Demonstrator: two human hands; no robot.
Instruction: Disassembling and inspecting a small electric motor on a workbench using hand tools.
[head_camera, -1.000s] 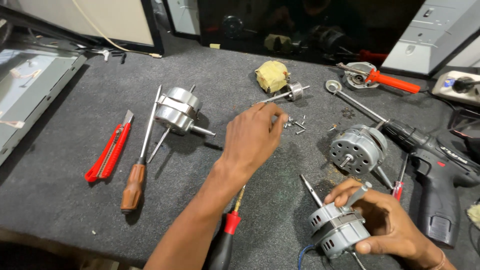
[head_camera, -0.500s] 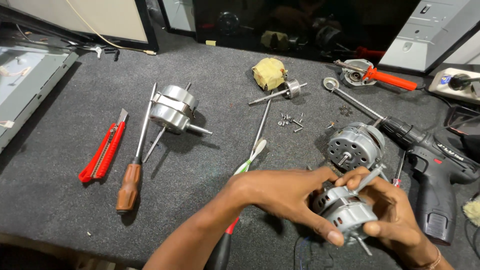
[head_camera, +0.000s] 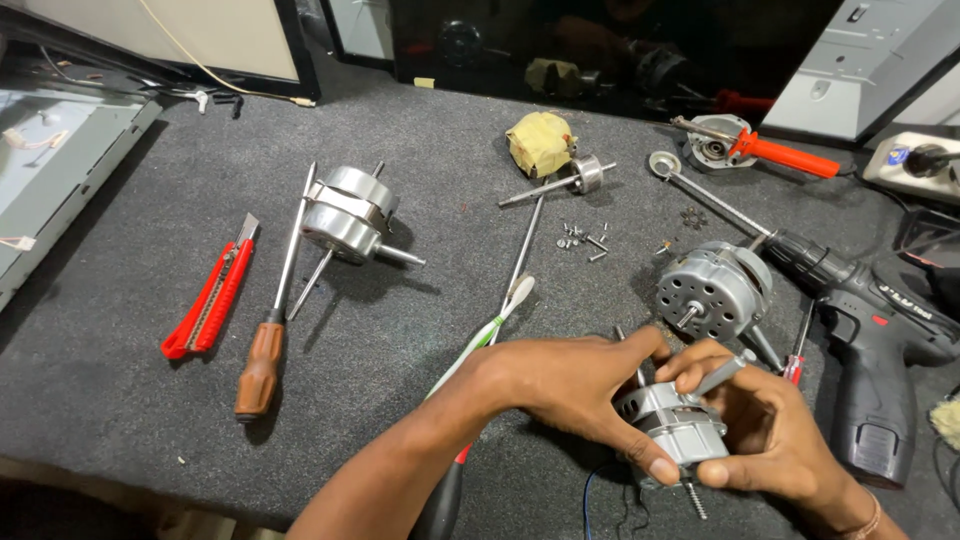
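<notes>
Both hands clamped on one small grey motor (head_camera: 672, 430), low right on dark worktop (head_camera: 400, 330). Left hand (head_camera: 570, 385) grips motor's near side; right hand (head_camera: 765, 435) holds far side, fingers wrapped. Second motor (head_camera: 712, 288) just beyond hands. One silver rotor with shaft (head_camera: 345, 215) at left. Screwdrivers: one brown-handled (head_camera: 268, 335), one red-handled (head_camera: 782, 155). One red utility knife (head_camera: 212, 298). One black cordless drill (head_camera: 870, 330) right. Small heap of screws (head_camera: 585, 240), count unclear. One yellow taped bundle (head_camera: 540, 143).
</notes>
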